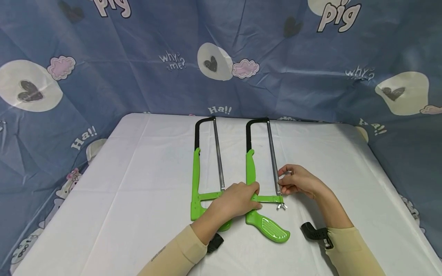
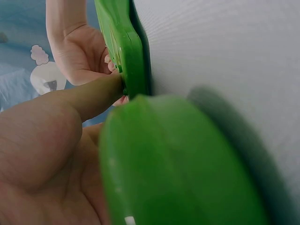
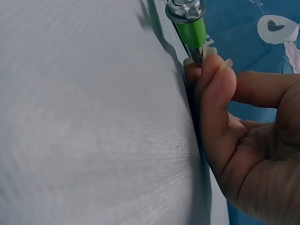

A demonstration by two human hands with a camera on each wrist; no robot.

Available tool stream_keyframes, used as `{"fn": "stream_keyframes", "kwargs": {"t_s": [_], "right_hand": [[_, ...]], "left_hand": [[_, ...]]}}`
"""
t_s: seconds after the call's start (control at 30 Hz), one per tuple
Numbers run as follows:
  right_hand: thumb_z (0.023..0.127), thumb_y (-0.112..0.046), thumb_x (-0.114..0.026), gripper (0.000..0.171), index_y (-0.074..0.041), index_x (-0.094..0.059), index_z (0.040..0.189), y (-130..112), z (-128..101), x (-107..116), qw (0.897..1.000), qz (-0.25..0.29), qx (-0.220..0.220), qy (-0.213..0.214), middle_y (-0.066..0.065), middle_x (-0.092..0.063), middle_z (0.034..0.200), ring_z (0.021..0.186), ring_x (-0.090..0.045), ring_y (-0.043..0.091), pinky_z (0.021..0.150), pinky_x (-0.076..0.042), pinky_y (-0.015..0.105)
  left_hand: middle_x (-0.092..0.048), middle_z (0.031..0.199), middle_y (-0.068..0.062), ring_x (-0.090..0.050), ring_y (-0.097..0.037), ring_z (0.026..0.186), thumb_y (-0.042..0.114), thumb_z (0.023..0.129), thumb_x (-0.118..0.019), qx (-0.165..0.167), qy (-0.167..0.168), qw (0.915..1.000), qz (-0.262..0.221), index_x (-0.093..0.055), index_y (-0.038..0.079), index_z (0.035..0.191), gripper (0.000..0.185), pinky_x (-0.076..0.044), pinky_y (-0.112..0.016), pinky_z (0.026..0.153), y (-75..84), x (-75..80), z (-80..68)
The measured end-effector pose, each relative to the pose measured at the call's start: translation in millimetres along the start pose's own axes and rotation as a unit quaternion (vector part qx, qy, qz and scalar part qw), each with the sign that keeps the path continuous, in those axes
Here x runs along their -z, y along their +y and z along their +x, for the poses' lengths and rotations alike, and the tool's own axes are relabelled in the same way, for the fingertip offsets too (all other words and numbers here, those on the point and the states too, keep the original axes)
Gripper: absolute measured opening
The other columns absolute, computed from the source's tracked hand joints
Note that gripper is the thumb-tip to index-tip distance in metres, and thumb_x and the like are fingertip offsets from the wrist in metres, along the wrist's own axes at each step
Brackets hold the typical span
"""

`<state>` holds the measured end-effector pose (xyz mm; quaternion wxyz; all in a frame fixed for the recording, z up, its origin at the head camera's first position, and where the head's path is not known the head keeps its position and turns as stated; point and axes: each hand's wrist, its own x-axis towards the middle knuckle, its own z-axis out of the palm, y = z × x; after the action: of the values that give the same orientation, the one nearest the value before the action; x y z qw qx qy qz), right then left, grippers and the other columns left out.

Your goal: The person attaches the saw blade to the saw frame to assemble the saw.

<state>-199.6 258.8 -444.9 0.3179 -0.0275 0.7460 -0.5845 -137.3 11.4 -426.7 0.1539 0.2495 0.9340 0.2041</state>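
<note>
Two hacksaws with green handles and black front frames lie side by side on a white-covered table. My left hand [image 1: 238, 198] grips the right hacksaw [image 1: 271, 229] at its green frame, just above the handle. On that saw's other side, my right hand [image 1: 299, 180] pinches the lower end of the blade [image 1: 272, 153], close to the green crossbar. A silver wing nut [image 1: 281, 206] sticks out below that crossbar. Under my left wrist, the left hacksaw [image 1: 195, 172] has part of its handle hidden. In the left wrist view, its green handle [image 2: 173, 164] looms close beside my palm.
The white tablecloth [image 1: 145, 161] extends on both sides of the saws. A blue printed curtain [image 1: 148, 38] hangs behind and around the table. Black camera straps [image 1: 314, 232] sit at both wrists, near the cuffs of beige sleeves [image 1: 352, 249].
</note>
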Motion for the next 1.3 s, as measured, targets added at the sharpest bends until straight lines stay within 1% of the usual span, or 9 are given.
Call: {"fn": "stream_keyframes", "kwargs": {"t_s": [0.27, 0.5, 0.63, 0.73, 0.87, 0.97, 1.07, 1.17, 1.3], "right_hand": [[0.093, -0.003, -0.06, 0.038, 0.011, -0.04, 0.123, -3.2, -3.1, -1.1, 0.999, -0.045, 0.013, 0.025, 0.009, -0.066, 0.074, 0.058, -0.061, 0.012, 0.057, -0.055, 0.026], [0.092, -0.006, -0.063, 0.034, 0.009, -0.045, 0.117, -6.6, -4.7, -3.8, 0.997, -0.069, 0.007, 0.037, 0.009, -0.067, 0.075, 0.058, -0.061, 0.013, 0.057, -0.055, 0.028], [0.091, -0.008, -0.065, 0.027, 0.008, -0.05, 0.108, -7.8, -7.0, -4.6, 0.995, -0.096, 0.008, 0.042, 0.01, -0.067, 0.075, 0.06, -0.062, 0.015, 0.058, -0.056, 0.03], [0.091, -0.01, -0.066, 0.02, 0.007, -0.058, 0.097, -9.9, -10.6, -5.1, 0.991, -0.125, 0.006, 0.05, 0.01, -0.068, 0.075, 0.062, -0.063, 0.017, 0.06, -0.056, 0.032], [0.091, -0.015, -0.067, 0.02, 0.004, -0.067, 0.084, -14.1, -16.5, -5.6, 0.985, -0.168, -0.001, 0.048, 0.008, -0.069, 0.074, 0.065, -0.065, 0.018, 0.062, -0.056, 0.034], [0.09, -0.017, -0.069, 0.023, 0.003, -0.07, 0.079, -17.6, -21.2, -5.3, 0.98, -0.195, -0.004, 0.04, 0.006, -0.069, 0.071, 0.066, -0.065, 0.018, 0.063, -0.056, 0.034], [0.089, -0.019, -0.07, 0.025, 0.003, -0.07, 0.076, -20.8, -25.3, -4.9, 0.975, -0.221, -0.001, 0.032, 0.005, -0.069, 0.069, 0.066, -0.065, 0.017, 0.062, -0.055, 0.033], [0.088, -0.019, -0.07, 0.025, 0.003, -0.071, 0.077, -23.2, -28.4, -5.3, 0.972, -0.234, -0.003, 0.024, 0.005, -0.069, 0.068, 0.065, -0.064, 0.017, 0.062, -0.054, 0.032], [0.088, -0.019, -0.07, 0.025, 0.003, -0.071, 0.077, -24.7, -31.2, -6.3, 0.971, -0.238, -0.007, 0.013, 0.005, -0.068, 0.067, 0.064, -0.063, 0.017, 0.062, -0.054, 0.033]], "left_hand": [[-0.058, 0.071, 0.005, -0.053, -0.012, 0.061, 0.041, 0.089, -0.072, -0.001, -0.002, 1.0, -0.003, -0.059, 0.018, 0.103, 0.029, -0.04, -0.026, 0.054, 0.4, 0.3, 0.9], [-0.058, 0.071, 0.005, -0.053, -0.012, 0.06, 0.04, 0.09, -0.072, 0.001, -0.004, 1.0, -0.006, -0.059, 0.018, 0.103, 0.028, -0.04, -0.026, 0.054, 0.6, 1.1, 0.1], [-0.057, 0.07, 0.005, -0.052, -0.011, 0.059, 0.039, 0.09, -0.072, 0.004, -0.006, 0.9999, -0.008, -0.059, 0.018, 0.102, 0.027, -0.039, -0.026, 0.053, 1.3, 0.8, -0.6], [-0.057, 0.07, 0.005, -0.052, -0.011, 0.059, 0.038, 0.09, -0.071, 0.008, -0.003, 0.9999, -0.007, -0.059, 0.017, 0.103, 0.027, -0.039, -0.026, 0.053, 3.0, 0.2, -1.3], [-0.058, 0.07, 0.004, -0.052, -0.012, 0.058, 0.037, 0.09, -0.072, 0.012, 0.006, 0.9998, 0.014, -0.059, 0.018, 0.097, 0.025, -0.038, -0.027, 0.051, 7.2, -0.5, -2.5], [-0.059, 0.075, 0.002, -0.053, -0.013, 0.062, 0.038, 0.088, -0.073, 0.015, 0.019, 0.9982, 0.056, -0.06, 0.019, 0.094, 0.024, -0.038, -0.028, 0.05, 12.1, -0.6, -3.2], [-0.058, 0.086, -0.003, -0.054, -0.016, 0.066, 0.04, 0.086, -0.075, 0.022, 0.035, 0.9955, 0.085, -0.062, 0.019, 0.097, 0.027, -0.039, -0.029, 0.05, 16.7, -1.3, -2.5], [-0.054, 0.096, -0.008, -0.054, -0.019, 0.064, 0.039, 0.083, -0.078, 0.032, 0.045, 0.9951, 0.083, -0.063, 0.016, 0.099, 0.032, -0.04, -0.029, 0.049, 20.5, -1.8, -1.1], [-0.051, 0.103, -0.01, -0.054, -0.02, 0.061, 0.035, 0.08, -0.082, 0.038, 0.053, 0.9953, 0.072, -0.065, 0.015, 0.098, 0.033, -0.04, -0.027, 0.048, 23.2, -2.6, 1.7]]}}
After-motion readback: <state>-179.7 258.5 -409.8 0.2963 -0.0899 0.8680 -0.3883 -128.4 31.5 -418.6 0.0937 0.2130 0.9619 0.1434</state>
